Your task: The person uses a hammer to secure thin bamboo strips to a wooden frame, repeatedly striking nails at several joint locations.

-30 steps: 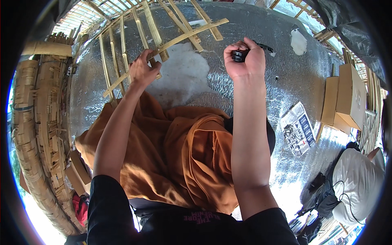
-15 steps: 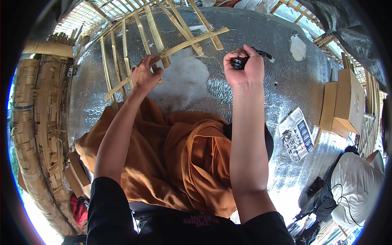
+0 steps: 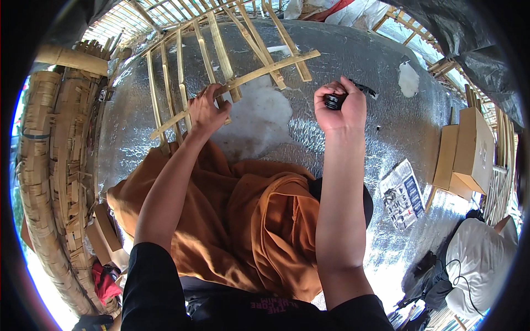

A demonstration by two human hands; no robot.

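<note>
My left hand (image 3: 208, 113) has its fingers closed around the long crosspiece of a bamboo slat frame (image 3: 259, 71). Several thin slats cross that strip and run away from me toward the far edge. To the right, my right hand (image 3: 343, 106) is raised in a fist around a black tool (image 3: 334, 101). A ridged round end shows at the palm, and a narrow dark part sticks out past the fingers at the upper right. Its exact kind is hidden by the hand. Orange-brown cloth (image 3: 221, 204) covers my lap below both forearms.
Silvery foil sheeting (image 3: 408, 127) covers the floor, with a pale worn patch (image 3: 256, 118). On the right are a printed sheet (image 3: 402, 194), cardboard boxes (image 3: 469, 149) and a white bag (image 3: 475, 259) with a black cord. Woven bamboo rolls (image 3: 41, 143) line the left side.
The whole view has shifted slightly, so everything sits a little lower and further right. Both hands keep the same grip; the slat frame looks unmoved relative to my left hand.
</note>
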